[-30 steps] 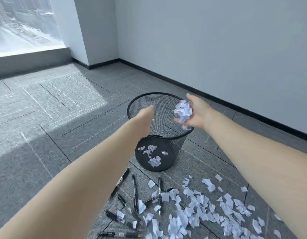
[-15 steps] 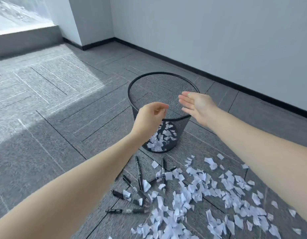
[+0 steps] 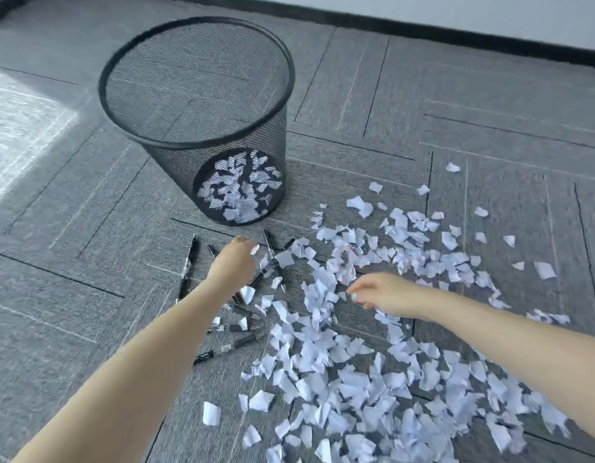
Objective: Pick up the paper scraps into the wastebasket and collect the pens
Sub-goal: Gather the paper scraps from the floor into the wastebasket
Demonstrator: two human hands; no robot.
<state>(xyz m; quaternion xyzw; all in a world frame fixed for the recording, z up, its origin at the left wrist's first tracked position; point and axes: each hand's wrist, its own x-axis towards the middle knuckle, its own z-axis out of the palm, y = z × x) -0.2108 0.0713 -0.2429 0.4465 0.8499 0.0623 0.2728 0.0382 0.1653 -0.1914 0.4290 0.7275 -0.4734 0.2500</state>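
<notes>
the bin point(image 3: 202, 95) stands up on the floor point(image 3: 55, 329) far past both hands, mouth up so paper can drop in; some bits already lie at its bottom; the paper scraps point(image 3: 356, 379) are spread wide, right under the right hand point(image 3: 383, 295) and back toward the person, so i think that hand is going down for a new handful; its fingers hang loose and bent, holding nothing, palm down, arm stretched low; the pens point(image 3: 272, 265) lie mixed with scraps just under and beside the left hand point(image 3: 234, 265); that hand is curled like a fist, back up; i cannot tell if it holds anything; no pens are gathered yet
</notes>
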